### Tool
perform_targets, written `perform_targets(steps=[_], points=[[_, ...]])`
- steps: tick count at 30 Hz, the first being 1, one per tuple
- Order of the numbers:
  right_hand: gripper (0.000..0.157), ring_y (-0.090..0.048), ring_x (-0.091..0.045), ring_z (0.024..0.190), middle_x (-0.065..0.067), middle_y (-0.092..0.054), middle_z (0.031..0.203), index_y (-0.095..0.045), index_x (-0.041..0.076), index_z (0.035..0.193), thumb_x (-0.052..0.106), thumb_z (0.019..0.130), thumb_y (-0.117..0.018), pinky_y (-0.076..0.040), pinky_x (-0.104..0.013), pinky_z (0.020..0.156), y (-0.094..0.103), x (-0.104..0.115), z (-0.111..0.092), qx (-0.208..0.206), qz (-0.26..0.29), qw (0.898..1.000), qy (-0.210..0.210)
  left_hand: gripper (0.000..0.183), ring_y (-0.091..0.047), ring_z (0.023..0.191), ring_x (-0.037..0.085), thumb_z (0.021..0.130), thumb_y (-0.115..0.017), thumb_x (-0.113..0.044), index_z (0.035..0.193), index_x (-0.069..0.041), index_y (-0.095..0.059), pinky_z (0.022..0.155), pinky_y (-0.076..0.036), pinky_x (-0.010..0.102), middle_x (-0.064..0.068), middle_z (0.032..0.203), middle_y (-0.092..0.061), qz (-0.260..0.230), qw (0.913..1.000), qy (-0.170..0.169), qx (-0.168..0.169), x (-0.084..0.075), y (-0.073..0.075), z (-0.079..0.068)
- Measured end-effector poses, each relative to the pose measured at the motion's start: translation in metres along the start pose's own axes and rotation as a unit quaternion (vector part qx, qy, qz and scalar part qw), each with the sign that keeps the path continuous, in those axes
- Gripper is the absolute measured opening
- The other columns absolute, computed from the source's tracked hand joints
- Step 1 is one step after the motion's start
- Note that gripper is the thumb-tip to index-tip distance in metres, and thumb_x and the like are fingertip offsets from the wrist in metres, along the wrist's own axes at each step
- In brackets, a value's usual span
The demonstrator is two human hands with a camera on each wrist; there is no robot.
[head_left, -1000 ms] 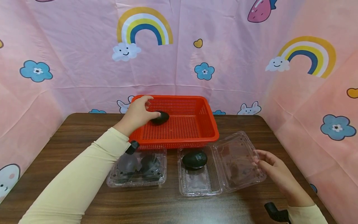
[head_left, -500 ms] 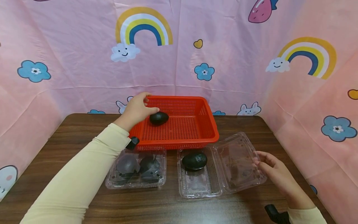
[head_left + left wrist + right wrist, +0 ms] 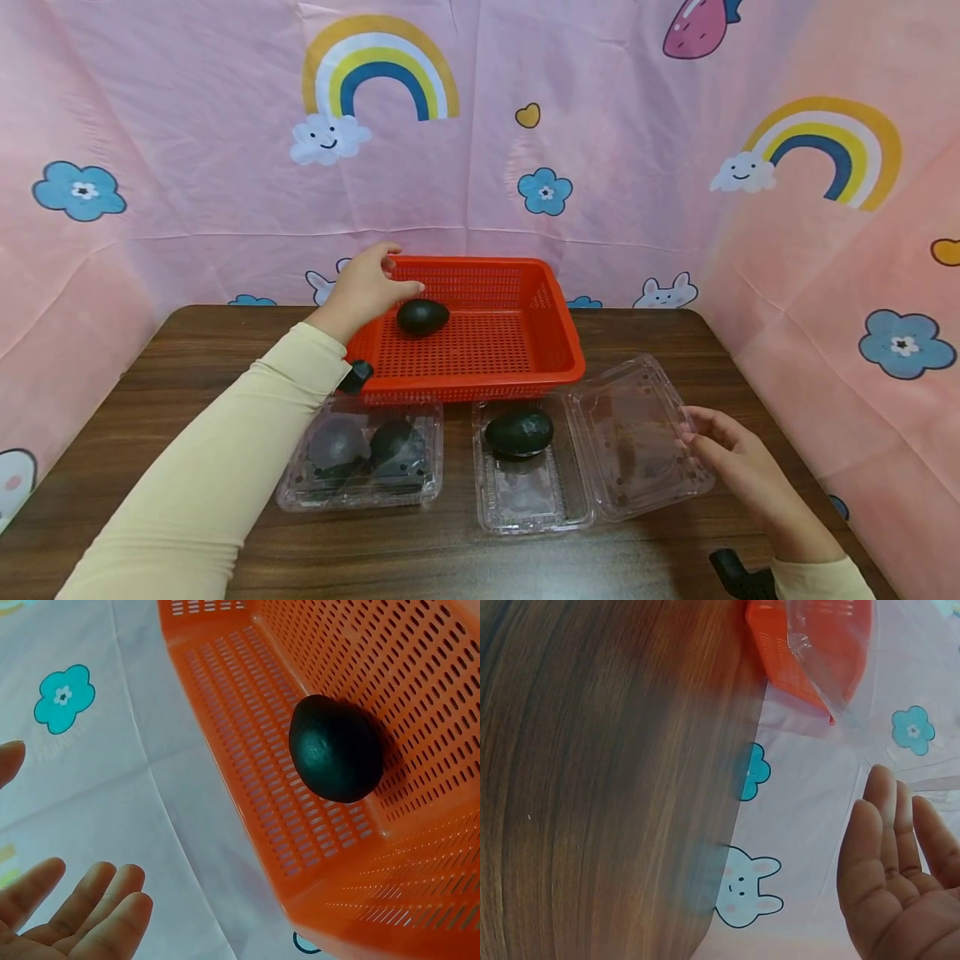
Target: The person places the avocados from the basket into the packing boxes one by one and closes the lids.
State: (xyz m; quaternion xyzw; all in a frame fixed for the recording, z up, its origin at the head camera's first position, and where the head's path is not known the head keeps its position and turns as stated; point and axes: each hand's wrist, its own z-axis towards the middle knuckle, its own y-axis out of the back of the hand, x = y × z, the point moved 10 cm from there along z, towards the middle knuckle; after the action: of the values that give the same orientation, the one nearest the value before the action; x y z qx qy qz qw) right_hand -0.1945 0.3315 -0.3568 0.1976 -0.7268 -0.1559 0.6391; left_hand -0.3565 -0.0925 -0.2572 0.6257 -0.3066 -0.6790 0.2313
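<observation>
A dark brown wood-grain counter [image 3: 420, 550], its far corners rounded, held three containers. At twelve o'clock sat a red perforated plastic basket [image 3: 472, 385], long side facing the viewer. At nine o'clock lay a closed clear plastic box [image 3: 360, 500], just in front of the basket. Toward four o'clock an open clear tray [image 3: 525, 500] rested, its hinged lid [image 3: 637, 442] folded out toward three.
</observation>
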Motion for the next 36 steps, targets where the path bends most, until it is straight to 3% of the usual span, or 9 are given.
perform_targets(steps=[10, 17, 36], points=[[0.050, -0.059, 0.006, 0.095, -0.012, -0.054, 0.122, -0.034, -0.004, 0.142, 0.023, 0.102, -0.048, -0.051, -0.022, 0.077, 0.001, -0.001, 0.002, -0.008, 0.000, 1.000, 0.001, 0.069, -0.045, 0.122, 0.040, 0.090, -0.066, -0.028, 0.147, -0.003, -0.034, 0.097, -0.044, 0.051, 0.024, 0.140, -0.043, -0.013, 0.9999, 0.009, 0.001, 0.006, 0.000, 0.010], [0.050, -0.059, 0.007, 0.095, -0.017, -0.053, 0.125, -0.033, -0.005, 0.143, 0.022, 0.103, -0.047, -0.052, -0.022, 0.077, 0.000, -0.002, 0.003, -0.005, 0.001, 1.000, 0.002, 0.068, -0.046, 0.121, 0.039, 0.090, -0.066, -0.027, 0.145, -0.002, -0.036, 0.098, -0.041, 0.051, 0.024, 0.137, -0.046, -0.016, 0.9998, 0.001, -0.013, 0.007, 0.003, 0.019], [0.051, -0.058, 0.007, 0.095, -0.020, -0.052, 0.127, -0.035, -0.003, 0.143, 0.024, 0.102, -0.049, -0.051, -0.021, 0.077, 0.002, -0.006, 0.004, -0.009, -0.017, 1.000, -0.008, 0.067, -0.044, 0.123, 0.040, 0.091, -0.066, -0.026, 0.146, -0.003, -0.036, 0.100, -0.041, 0.052, 0.024, 0.142, -0.042, -0.013, 0.9998, 0.011, -0.011, 0.009, 0.000, 0.035]])
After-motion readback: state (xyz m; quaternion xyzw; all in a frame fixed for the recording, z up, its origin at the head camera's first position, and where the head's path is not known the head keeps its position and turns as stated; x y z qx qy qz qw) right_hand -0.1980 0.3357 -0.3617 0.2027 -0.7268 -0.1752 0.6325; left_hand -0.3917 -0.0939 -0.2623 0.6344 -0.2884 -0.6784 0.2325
